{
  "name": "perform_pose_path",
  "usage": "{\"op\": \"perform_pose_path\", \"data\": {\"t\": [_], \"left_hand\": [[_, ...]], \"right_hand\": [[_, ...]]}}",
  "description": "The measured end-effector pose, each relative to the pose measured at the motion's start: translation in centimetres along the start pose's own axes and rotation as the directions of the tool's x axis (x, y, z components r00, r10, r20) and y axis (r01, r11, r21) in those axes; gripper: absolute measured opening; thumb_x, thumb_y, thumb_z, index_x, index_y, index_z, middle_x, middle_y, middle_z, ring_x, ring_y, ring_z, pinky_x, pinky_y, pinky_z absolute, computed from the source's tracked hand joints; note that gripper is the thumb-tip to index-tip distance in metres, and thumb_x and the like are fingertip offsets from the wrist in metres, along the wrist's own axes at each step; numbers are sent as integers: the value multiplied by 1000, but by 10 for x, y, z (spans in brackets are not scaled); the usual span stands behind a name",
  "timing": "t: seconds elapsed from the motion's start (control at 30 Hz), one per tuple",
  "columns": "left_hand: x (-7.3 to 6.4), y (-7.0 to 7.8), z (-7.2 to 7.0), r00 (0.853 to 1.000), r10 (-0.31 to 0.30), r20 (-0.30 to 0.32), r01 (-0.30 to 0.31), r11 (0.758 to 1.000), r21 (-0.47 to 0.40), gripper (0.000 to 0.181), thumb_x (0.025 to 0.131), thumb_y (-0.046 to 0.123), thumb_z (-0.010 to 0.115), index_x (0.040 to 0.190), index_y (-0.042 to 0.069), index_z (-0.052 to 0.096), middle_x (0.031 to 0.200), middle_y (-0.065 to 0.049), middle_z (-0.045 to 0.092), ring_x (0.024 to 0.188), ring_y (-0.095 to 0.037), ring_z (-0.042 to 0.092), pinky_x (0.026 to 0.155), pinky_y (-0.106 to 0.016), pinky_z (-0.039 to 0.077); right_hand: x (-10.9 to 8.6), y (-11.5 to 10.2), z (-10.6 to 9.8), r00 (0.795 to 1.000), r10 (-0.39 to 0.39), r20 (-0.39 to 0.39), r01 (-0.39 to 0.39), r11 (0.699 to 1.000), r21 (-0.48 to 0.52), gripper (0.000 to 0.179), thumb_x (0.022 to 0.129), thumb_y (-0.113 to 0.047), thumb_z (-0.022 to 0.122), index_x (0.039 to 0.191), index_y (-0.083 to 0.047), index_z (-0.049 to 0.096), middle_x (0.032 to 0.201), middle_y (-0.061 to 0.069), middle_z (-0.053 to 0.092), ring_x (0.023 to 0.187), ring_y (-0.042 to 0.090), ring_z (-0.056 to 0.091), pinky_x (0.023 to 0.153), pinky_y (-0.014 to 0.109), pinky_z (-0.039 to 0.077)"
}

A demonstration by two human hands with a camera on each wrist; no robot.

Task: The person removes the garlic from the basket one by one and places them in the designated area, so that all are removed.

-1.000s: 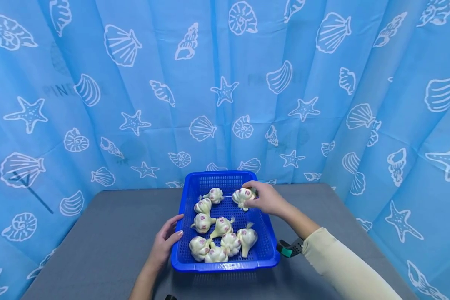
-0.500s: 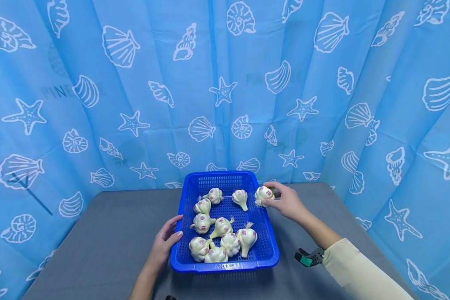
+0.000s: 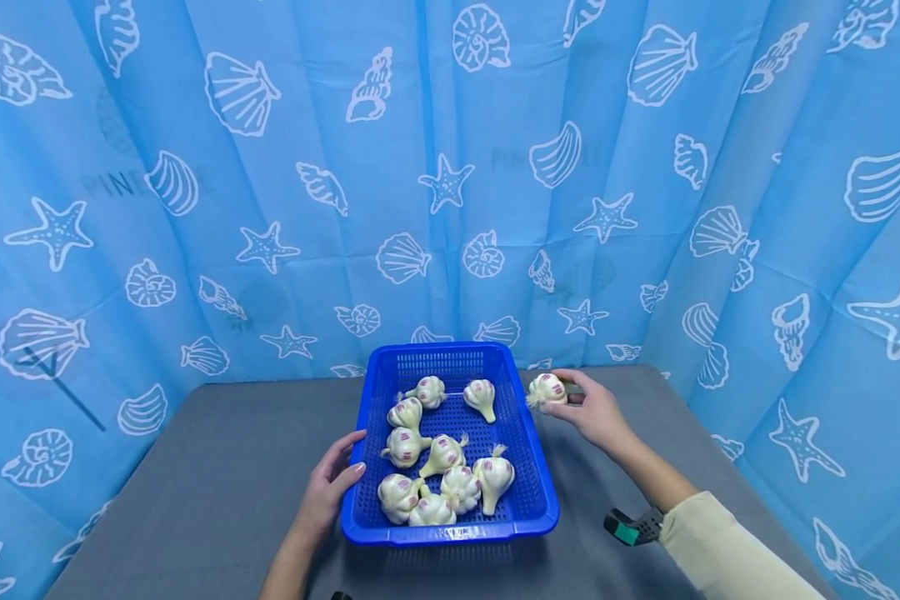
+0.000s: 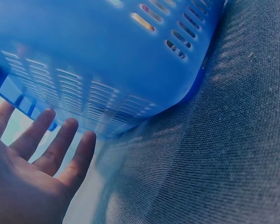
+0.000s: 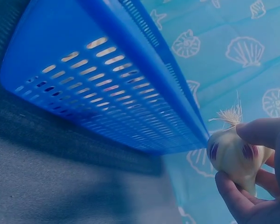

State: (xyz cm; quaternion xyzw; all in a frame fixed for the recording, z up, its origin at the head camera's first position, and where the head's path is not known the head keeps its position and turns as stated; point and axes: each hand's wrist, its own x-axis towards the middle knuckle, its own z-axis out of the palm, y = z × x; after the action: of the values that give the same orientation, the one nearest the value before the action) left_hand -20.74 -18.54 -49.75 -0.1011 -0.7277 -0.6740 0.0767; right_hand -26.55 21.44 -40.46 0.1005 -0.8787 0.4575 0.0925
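Note:
My right hand (image 3: 596, 414) pinches a garlic bulb (image 3: 547, 392) just outside the right rim of a blue plastic basket (image 3: 534, 526). In the right wrist view, thumb and fingers close around this garlic bulb (image 5: 235, 156), its tuft of roots upward. Inside the basket lie several more white garlic bulbs with purple marks, including one alone at the back right (image 3: 481, 398) and a group near the front (image 3: 461, 487). My left hand (image 3: 327, 487) touches the basket's left rim; in the left wrist view its fingers (image 4: 60, 147) are spread and extended beside the slotted wall (image 4: 98, 70).
The basket stands on a table with a grey cloth (image 3: 240, 483), which shows on both sides of it. Behind and around hangs a blue curtain (image 3: 390, 167) with white shell and starfish prints. A dark wristband (image 3: 633, 527) sits on the right wrist.
My right hand has carried the garlic bulb rightward from above the basket to beyond its right rim. The bulb at the back right is now uncovered. The left hand stays at the left rim.

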Motion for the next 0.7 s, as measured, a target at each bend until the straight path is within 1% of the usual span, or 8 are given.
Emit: {"op": "perform_pose_path", "data": {"t": [0.1,0.23,0.33,0.47,0.53,0.7], "left_hand": [[1,0,0,1000,4,1,-4,1000,2,46,95,14,56,141,12,48,141,-22,46,122,-44,48,91,-58,45],[1,0,0,1000,0,0,0,1000,1,46,96,15,56,141,13,49,141,-21,46,122,-44,49,91,-58,45],[0,1,0,1000,7,0,-7,1000,6,45,96,15,56,141,12,49,141,-22,46,121,-44,49,91,-57,46],[0,1,0,1000,13,1,-13,1000,10,45,96,15,56,141,11,49,140,-22,47,121,-44,49,90,-57,46],[0,1,-1,1000,6,-2,-6,1000,7,45,96,15,56,141,12,49,140,-22,47,121,-43,49,91,-57,46],[0,1,-1,1000,15,3,-15,1000,5,45,96,13,55,140,9,49,140,-23,47,121,-43,50,90,-55,47]], "right_hand": [[0,4,0,1000,10,-4,-10,1000,8,56,87,-13,73,136,1,49,133,27,51,107,44,60,79,45,54],[0,11,1,1000,26,-6,-26,999,28,56,87,-8,72,137,3,48,135,29,48,109,46,58,81,45,54],[1,17,3,999,47,-9,-46,998,43,56,87,-4,70,137,3,46,136,29,47,111,46,57,83,46,53],[1,24,5,997,72,-17,-71,997,42,56,88,-2,68,139,3,45,137,30,46,112,46,57,85,48,52],[1,28,7,996,83,-22,-82,996,36,55,89,-1,67,139,3,44,136,30,46,111,45,57,85,48,51],[2,36,11,993,111,-36,-111,994,17,54,89,-2,68,138,3,45,136,30,46,108,44,59,85,49,51]]}}
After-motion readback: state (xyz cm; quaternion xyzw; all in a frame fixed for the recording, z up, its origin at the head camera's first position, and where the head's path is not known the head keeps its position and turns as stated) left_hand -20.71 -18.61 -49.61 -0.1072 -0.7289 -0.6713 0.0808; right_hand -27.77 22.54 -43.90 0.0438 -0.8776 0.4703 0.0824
